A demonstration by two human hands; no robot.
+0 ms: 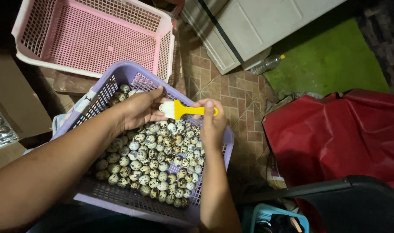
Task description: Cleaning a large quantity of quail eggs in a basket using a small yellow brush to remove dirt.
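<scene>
**Two hands on one small brush, above a basket of eggs**

Two of our hands meet over the same tool: a small brush (179, 109) with a yellow handle and a white head. Our right hand (212, 125) pinches the far end of the handle, thumb and fingers pressed together around it, the forearm rising from six o'clock. Our left hand (138, 110) comes in from nine o'clock and curls against the white head; its fingers are bent inward and close together, and they may be cupping something small, though we cannot tell what, if anything.

Directly beneath the brush sits a purple basket (123, 73) with mesh walls, and the brush hovers near its twelve o'clock rim. Dozens of speckled eggs (156, 162) fill the basket floor, piled mostly toward the middle and the three o'clock side.

At eleven o'clock from that basket lies a pink basket (89, 41), its corner just beside the purple rim. Brick-patterned floor tiles (231, 92) show at one o'clock, with a clear plastic bottle (268, 64) lying against a white cabinet (248, 26). A green mat (330, 60) lies farther toward two o'clock, a red sheet (335, 133) at three o'clock, and a dark chair (352, 203) at five o'clock.
</scene>
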